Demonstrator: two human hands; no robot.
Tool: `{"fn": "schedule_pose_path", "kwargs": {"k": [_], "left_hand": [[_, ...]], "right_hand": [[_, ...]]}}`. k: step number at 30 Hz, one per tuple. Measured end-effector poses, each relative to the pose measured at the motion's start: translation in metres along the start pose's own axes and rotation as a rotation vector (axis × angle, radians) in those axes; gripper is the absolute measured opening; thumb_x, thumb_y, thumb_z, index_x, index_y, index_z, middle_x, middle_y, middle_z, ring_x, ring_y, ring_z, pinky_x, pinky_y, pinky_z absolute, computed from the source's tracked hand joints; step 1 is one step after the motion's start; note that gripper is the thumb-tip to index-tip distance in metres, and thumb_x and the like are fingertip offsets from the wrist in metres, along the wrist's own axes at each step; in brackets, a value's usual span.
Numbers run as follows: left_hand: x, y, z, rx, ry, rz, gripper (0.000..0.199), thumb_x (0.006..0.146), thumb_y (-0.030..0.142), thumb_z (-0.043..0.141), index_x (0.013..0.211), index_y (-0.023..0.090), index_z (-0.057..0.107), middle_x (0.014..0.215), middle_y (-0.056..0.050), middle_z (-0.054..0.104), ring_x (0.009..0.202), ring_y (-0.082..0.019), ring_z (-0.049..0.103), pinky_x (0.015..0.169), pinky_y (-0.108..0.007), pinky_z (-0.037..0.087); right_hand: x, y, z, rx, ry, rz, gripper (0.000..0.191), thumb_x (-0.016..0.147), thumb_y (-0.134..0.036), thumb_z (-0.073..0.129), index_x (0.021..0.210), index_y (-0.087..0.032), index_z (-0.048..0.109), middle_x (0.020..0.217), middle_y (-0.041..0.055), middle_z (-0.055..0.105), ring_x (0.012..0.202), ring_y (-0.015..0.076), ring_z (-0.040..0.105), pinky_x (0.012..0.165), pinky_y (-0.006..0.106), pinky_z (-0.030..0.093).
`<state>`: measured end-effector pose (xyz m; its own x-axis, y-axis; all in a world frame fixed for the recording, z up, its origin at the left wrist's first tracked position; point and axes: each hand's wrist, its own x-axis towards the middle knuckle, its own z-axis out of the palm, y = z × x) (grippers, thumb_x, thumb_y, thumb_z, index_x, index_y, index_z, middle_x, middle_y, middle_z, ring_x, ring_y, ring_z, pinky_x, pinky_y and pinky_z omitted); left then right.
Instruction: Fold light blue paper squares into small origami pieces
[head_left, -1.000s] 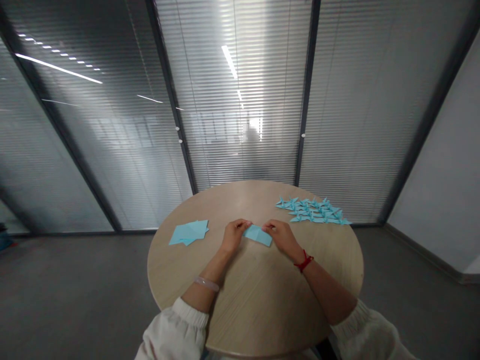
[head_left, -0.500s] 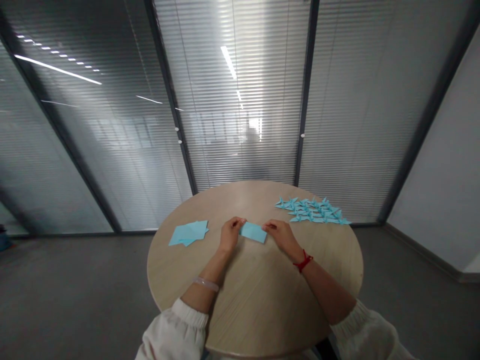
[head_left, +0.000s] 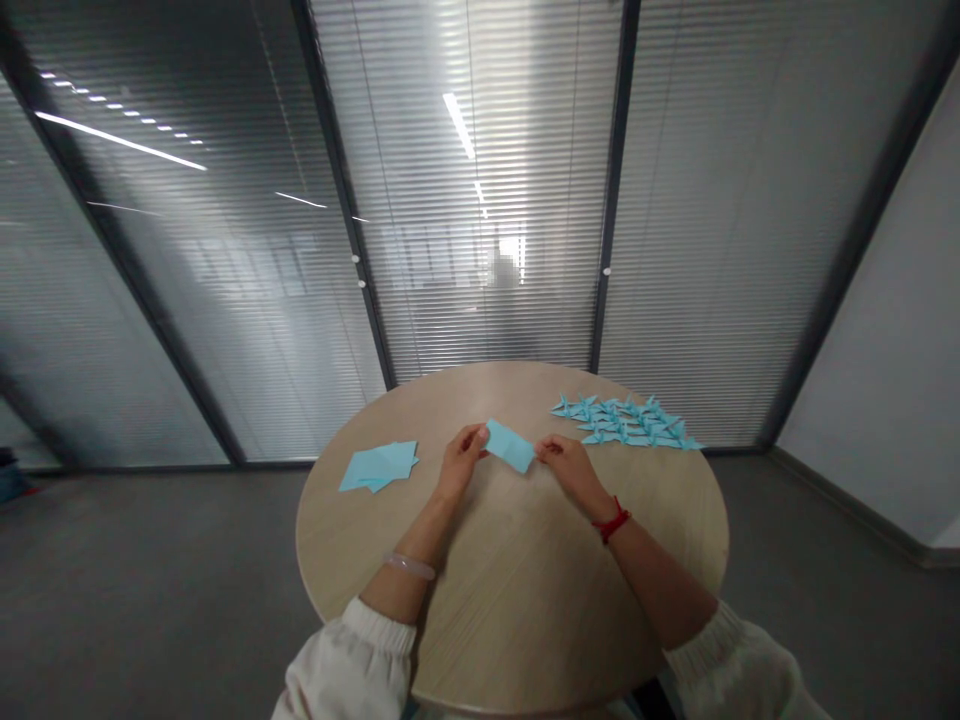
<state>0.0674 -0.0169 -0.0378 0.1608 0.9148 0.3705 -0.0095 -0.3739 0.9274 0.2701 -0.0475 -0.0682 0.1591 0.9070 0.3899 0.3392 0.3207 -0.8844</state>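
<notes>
A light blue sheet of origami paper [head_left: 510, 446], folded to a rectangle, is held between my two hands over the middle of the round table. My left hand [head_left: 463, 456] pinches its left end between thumb and fingers. At the lower right corner, the fingertips of my right hand [head_left: 564, 462] are closed on the paper. It is tilted, its left end farther from me than its right. Faint crease lines show on its surface.
To the left lie several flat blue paper sheets [head_left: 381, 466], overlapping. Rows of folded blue paper cranes [head_left: 630, 420] stand at the back right. The round wooden table [head_left: 525, 600] is set before a glass wall with blinds [head_left: 487, 300].
The folded paper has turned clockwise, its left end lifting and moving away from me. My right hand has shifted slightly right along with its corner.
</notes>
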Motion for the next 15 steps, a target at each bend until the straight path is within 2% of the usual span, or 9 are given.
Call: {"fn": "schedule_pose_path", "kwargs": {"k": [2,4,7,10,15], "left_hand": [[-0.003,0.003,0.003,-0.163,-0.043,-0.059,0.057,0.073,0.050,0.067,0.119,0.018,0.055,0.104,-0.010,0.066,0.096,-0.022,0.063,0.082,-0.035,0.050],[-0.006,0.005,0.005,-0.270,-0.101,-0.089,0.071,0.071,0.041,0.073,0.133,0.022,0.042,0.115,-0.012,0.063,0.104,-0.023,0.062,0.087,-0.039,0.049],[-0.011,0.009,0.009,-0.337,-0.217,-0.100,0.081,0.067,0.029,0.079,0.136,0.022,0.038,0.124,-0.015,0.059,0.109,-0.024,0.061,0.094,-0.040,0.046],[-0.015,0.012,0.012,-0.358,-0.310,-0.114,0.077,0.066,0.027,0.080,0.133,0.020,0.043,0.124,-0.015,0.061,0.108,-0.025,0.061,0.097,-0.042,0.044],[-0.017,0.013,0.015,-0.417,-0.290,-0.164,0.087,0.062,0.026,0.082,0.138,0.020,0.039,0.126,-0.015,0.061,0.116,-0.026,0.057,0.102,-0.043,0.040]], "right_hand": [[0.000,0.001,-0.001,0.201,-0.002,0.073,0.022,0.072,-0.037,0.060,0.071,-0.016,0.065,0.071,0.0054,0.068,0.067,0.0185,0.063,0.067,0.030,0.050],[-0.002,0.001,-0.002,0.373,-0.035,0.115,0.024,0.072,-0.040,0.061,0.072,-0.016,0.064,0.074,0.0060,0.068,0.070,0.0183,0.063,0.071,0.031,0.051],[-0.005,-0.002,-0.002,0.474,-0.138,0.141,0.028,0.074,-0.043,0.061,0.072,-0.016,0.061,0.077,0.0073,0.067,0.074,0.0189,0.063,0.075,0.032,0.052],[-0.009,-0.005,0.001,0.488,-0.235,0.152,0.030,0.076,-0.046,0.060,0.072,-0.016,0.061,0.078,0.0082,0.067,0.076,0.0200,0.064,0.077,0.033,0.052],[-0.016,-0.014,0.002,0.589,-0.334,0.190,0.028,0.073,-0.043,0.065,0.071,-0.015,0.061,0.077,0.0066,0.065,0.071,0.0178,0.062,0.073,0.032,0.051]]}}
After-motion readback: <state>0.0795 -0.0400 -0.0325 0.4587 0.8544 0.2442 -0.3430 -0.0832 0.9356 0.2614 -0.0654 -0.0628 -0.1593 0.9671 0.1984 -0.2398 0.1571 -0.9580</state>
